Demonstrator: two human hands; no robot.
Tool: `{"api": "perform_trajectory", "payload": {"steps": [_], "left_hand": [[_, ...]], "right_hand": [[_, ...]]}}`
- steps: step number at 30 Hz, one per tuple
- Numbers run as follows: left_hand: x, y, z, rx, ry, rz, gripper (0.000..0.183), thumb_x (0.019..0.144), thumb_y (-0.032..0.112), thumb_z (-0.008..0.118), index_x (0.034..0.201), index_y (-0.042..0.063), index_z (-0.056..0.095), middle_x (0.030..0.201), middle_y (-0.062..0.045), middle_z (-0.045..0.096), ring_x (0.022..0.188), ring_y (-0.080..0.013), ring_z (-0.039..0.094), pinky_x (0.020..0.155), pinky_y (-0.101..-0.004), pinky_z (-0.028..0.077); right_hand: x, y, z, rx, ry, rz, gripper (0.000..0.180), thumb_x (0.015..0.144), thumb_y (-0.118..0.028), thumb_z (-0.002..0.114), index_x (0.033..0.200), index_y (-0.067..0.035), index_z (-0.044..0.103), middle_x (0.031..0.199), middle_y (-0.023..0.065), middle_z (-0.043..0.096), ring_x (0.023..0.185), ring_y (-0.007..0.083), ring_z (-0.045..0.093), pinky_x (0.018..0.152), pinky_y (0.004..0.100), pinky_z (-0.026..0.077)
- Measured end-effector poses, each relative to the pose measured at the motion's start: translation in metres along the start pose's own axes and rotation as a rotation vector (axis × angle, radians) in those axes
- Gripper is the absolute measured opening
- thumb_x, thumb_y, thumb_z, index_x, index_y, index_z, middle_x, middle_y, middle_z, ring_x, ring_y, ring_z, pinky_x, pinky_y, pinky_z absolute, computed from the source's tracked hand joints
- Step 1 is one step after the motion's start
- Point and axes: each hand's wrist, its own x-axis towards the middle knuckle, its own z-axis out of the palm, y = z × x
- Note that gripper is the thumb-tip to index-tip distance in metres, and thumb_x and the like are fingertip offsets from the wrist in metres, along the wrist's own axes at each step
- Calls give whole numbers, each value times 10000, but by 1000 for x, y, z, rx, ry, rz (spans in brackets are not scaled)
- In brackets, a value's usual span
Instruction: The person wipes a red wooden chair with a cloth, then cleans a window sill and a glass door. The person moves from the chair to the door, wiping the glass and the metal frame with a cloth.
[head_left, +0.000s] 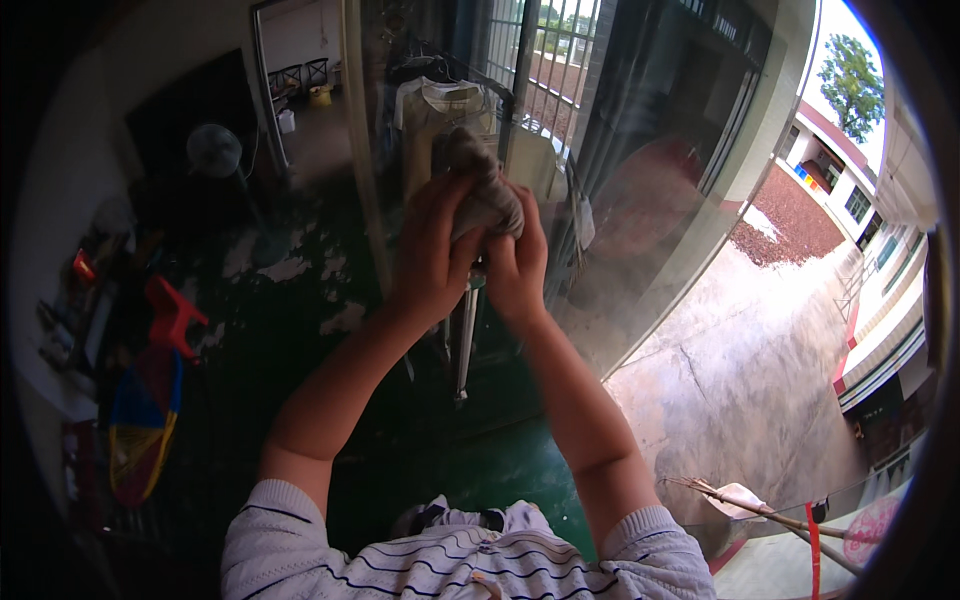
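Observation:
A bunched grey cloth (487, 196) is gripped between my two hands, held out at arm's length. My left hand (433, 244) wraps its left side, and my right hand (523, 255) presses in from the right, with the thumbs close together. Behind the cloth stands a glass door panel (630, 232); whether the cloth touches it I cannot tell. Just below my hands a long metal bar (465, 341), apparently a door handle, runs downward. Light-coloured clothes (450, 101) hang on a rack behind the cloth.
To the left are a standing fan (214, 150), a red plastic stool (172, 311) and a multicoloured oval object (146, 427). Worn green floor (345, 262) lies below. Outside, concrete (697, 375) stretches to the right, with a broom-like bundle of sticks (720, 491) at lower right.

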Motion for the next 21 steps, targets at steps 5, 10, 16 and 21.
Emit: {"api": "perform_trajectory", "payload": {"steps": [5, 10, 16, 21], "left_hand": [[14, 25, -16, 324, -80, 186, 445, 870, 29, 642, 1311, 67, 591, 1284, -156, 578, 1200, -388, 545, 1025, -485, 439], [123, 46, 7, 656, 111, 470, 501, 860, 16, 635, 1348, 128, 612, 1308, -90, 588, 1207, -324, 531, 1033, -470, 421], [258, 53, 69, 1123, 229, 449, 528, 903, 395, 690, 1382, 186, 614, 1582, -69, 405, 1489, -347, 300, 1187, -613, 207], [185, 35, 149, 1082, -136, 347, 618, 970, 526, 533, 1483, 182, 514, 1644, -75, 315, 1551, -321, 183, 1147, -754, 125]], "right_hand": [[1, 3, -41, -206, -129, -226, 557, 757, 6, 587, 1313, -12, 600, 1184, 183, 570, 1044, 359, 622, 914, 370, 500], [128, -43, -99, -501, -72, -708, 543, 759, -119, 697, 1297, -83, 634, 1297, 178, 550, 1212, 384, 553, 927, 473, 497], [275, -71, -176, -955, 13, -1078, 648, 816, -163, 676, 1441, -101, 520, 1525, 187, 424, 1436, 414, 343, 1157, 496, 314], [216, 16, -252, -825, -201, -909, 637, 774, -308, 696, 1384, -147, 610, 1548, 107, 436, 1479, 352, 335, 1150, 607, 285]]}}
